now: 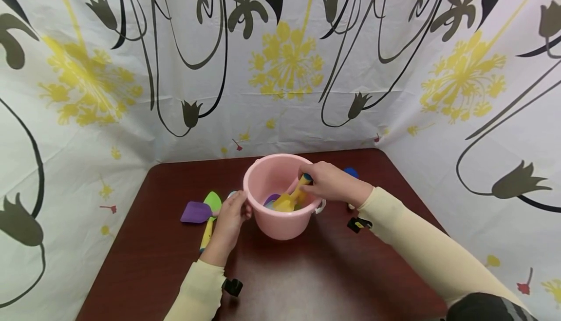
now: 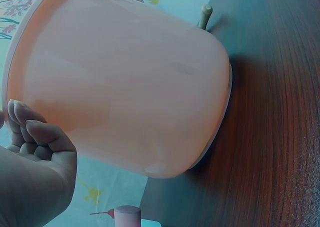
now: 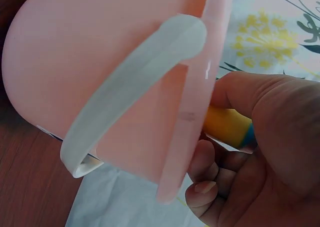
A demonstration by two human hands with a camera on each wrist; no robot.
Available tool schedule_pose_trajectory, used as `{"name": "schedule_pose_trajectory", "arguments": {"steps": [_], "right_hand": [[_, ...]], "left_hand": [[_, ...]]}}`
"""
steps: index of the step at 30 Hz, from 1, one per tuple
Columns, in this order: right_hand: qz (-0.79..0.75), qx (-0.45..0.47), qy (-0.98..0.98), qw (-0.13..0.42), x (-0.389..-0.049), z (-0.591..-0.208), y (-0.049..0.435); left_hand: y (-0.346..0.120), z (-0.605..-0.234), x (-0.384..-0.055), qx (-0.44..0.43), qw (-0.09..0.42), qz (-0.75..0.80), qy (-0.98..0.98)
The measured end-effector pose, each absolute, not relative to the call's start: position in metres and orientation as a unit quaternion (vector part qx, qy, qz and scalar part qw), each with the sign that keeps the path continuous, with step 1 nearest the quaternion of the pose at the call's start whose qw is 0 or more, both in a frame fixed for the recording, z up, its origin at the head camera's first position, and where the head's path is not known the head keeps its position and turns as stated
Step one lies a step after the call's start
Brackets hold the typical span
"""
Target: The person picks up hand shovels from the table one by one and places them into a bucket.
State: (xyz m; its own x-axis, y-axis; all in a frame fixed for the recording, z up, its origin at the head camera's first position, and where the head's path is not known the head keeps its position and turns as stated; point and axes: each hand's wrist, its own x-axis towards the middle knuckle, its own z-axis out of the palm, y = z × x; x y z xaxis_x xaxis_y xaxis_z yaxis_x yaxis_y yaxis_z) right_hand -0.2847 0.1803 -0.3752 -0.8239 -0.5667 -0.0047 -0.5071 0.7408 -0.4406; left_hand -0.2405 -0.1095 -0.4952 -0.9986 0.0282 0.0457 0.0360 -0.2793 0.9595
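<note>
A pink bucket (image 1: 282, 226) stands upright on the dark red table. My left hand (image 1: 230, 218) grips its rim at the left side, fingertips curled against the edge in the left wrist view. Over the opening, my right hand (image 1: 330, 182) holds a yellow toy shovel (image 1: 285, 203) by its blue-tipped handle (image 3: 227, 127), with the scoop down inside the bucket. A purple piece (image 1: 272, 198) and other small items lie in the bucket, partly hidden by the shovel. The white bucket handle (image 3: 115, 97) hangs down the bucket's outer wall.
Left of the bucket lie a purple toy shovel (image 1: 196, 212) and a green one (image 1: 213, 200) with a yellow handle, partly behind my left hand. A blue round thing (image 1: 350, 171) shows behind my right wrist. Patterned cloth (image 1: 289, 131) encloses the table's back and sides.
</note>
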Motion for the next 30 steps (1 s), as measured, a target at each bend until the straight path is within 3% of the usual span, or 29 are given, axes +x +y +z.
{"name": "schedule_pose_trajectory", "arguments": {"steps": [9,17,24,30], "right_hand": [[-0.204,-0.28,0.936,0.062,-0.286,-0.379,0.175],[-0.238,-0.266,0.934,-0.021,-0.286,-0.379,0.193],[-0.282,-0.149,0.944,-0.082,-0.292,-0.416,0.247],[-0.239,-0.041,0.969,-0.055,-0.298,-0.464,0.294]], "left_hand": [[-0.11,-0.495,-0.24,-0.033,0.003,-0.792,-0.609],[-0.11,-0.496,-0.24,-0.03,0.005,-0.796,-0.604],[-0.109,-0.497,-0.238,-0.021,-0.004,-0.794,-0.608],[-0.108,-0.498,-0.239,-0.026,-0.002,-0.797,-0.604]]}}
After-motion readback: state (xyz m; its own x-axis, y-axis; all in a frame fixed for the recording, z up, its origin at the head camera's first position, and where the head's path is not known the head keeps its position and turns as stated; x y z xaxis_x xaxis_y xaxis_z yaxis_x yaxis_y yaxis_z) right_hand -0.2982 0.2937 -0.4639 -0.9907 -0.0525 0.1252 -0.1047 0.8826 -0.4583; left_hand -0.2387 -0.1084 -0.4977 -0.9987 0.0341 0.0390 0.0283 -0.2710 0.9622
